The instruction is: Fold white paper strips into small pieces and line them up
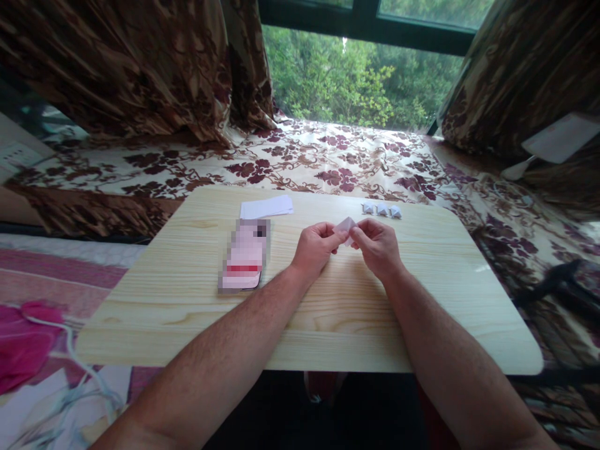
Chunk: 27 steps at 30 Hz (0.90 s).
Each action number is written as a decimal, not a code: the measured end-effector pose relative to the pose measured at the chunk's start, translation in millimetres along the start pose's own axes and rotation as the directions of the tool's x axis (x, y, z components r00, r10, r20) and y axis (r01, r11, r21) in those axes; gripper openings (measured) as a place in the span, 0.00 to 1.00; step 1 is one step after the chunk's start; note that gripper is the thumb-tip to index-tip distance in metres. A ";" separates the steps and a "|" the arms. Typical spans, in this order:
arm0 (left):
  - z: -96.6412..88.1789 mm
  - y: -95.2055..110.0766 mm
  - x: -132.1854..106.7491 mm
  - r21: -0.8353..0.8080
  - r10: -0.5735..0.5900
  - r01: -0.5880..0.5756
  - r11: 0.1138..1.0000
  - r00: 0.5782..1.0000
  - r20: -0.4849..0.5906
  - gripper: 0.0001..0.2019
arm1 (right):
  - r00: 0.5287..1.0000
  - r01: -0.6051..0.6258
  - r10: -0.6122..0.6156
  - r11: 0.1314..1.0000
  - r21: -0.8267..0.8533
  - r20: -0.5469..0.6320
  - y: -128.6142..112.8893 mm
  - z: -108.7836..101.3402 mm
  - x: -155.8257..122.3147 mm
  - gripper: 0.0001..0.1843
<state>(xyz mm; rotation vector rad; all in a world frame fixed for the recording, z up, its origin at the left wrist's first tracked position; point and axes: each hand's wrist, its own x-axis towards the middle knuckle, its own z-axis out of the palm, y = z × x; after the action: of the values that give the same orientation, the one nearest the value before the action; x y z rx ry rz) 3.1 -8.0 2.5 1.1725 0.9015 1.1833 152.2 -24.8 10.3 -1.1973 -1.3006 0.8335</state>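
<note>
Over the middle of the wooden table [281,337], both hands pinch one small folded piece of white paper [345,229]. My left hand [315,247] grips its left side, thumb on top and fingers curled beneath. From the other side my right hand [376,245] holds the right edge between thumb and fingers. The paper shows a pointed upper corner; its underside is hidden. Just beyond the right hand, three small folded white paper shapes [382,210] stand in a row. Left of the hands lies a stack of white paper strips [266,207].
A pink phone-like item [244,256], blurred out by pixels, lies on the table left of my left forearm. Behind the table is a ledge with flowered cloth [328,156] under a window. White cables [89,381] and pink fabric [28,344] are at lower left.
</note>
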 end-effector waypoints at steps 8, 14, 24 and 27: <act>0.1 0.5 0.7 -0.041 0.006 -0.006 0.999 1.000 0.008 0.12 | 1.000 0.014 -0.014 1.000 0.022 -0.007 -3.4 -4.1 0.4 0.12; -1.0 0.0 2.4 -0.068 0.049 -0.052 0.996 0.998 -0.038 0.13 | 1.000 0.014 -0.014 1.000 0.024 -0.001 -5.6 -1.9 -1.7 0.12; -1.9 0.4 3.2 -0.027 0.085 -0.087 0.996 0.993 -0.078 0.12 | 0.998 -0.055 0.055 0.998 0.034 -0.012 -3.7 1.2 -0.8 0.12; -3.0 2.9 3.6 0.089 0.127 -0.118 0.989 0.986 -0.110 0.13 | 0.999 -0.026 0.026 1.000 0.002 0.019 -2.3 3.1 -0.8 0.11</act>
<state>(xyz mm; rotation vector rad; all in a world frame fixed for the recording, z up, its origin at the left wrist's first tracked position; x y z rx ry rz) 0.3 -3.9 4.9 1.2501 0.9842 1.3355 148.7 -25.6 11.9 -1.2099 -1.3015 0.8661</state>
